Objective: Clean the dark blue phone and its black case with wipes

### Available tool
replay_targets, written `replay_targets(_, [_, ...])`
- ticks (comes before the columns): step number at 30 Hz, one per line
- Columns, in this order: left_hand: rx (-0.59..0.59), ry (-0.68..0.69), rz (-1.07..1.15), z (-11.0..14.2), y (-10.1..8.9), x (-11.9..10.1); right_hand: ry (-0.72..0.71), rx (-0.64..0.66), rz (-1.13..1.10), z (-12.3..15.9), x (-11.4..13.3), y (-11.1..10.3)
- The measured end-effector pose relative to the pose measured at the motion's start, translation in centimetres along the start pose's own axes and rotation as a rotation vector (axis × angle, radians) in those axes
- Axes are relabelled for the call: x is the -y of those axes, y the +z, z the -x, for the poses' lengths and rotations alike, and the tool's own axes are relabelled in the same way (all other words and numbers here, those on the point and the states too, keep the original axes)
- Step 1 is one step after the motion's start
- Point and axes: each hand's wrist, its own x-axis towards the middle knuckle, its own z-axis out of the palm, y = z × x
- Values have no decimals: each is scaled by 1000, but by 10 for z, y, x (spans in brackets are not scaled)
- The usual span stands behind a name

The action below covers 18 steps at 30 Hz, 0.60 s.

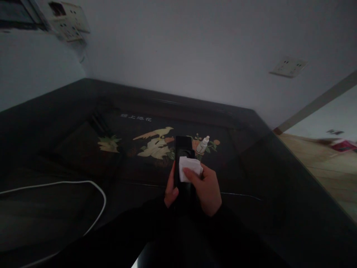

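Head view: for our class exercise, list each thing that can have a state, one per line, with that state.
Left hand: gripping the device
Right hand: pinching the cloth
Black phone-like device: held; screen state unclear
White cloth: folded, over the device
Small bottle: upright, pale top on
White cable: loosely curved
Right-hand wall socket: nothing plugged in

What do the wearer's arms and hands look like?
Very dark, long fabric sleeves down to about the wrists, no markings discernible. Bare, ungloved left hand and right hand. No cables seen on either arm; too dim for finer detail.
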Motion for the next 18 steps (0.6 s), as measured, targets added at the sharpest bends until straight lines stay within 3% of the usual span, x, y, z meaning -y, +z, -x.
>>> replay_targets(4, [-20,21,-38,5,1,-1,34,-43,-105,-5,2,3])
replay_targets(11, [-44,23,73,7,13,-11,-2,-16,5,8,0,1])
replay_targets(15, [-13,-50,72,7,10,-11,-14,-28,-39,1,-1,1])
replay_targets(18, [-3,-19,52,5,6,-9,-29,-37,-97,-7,2,3])
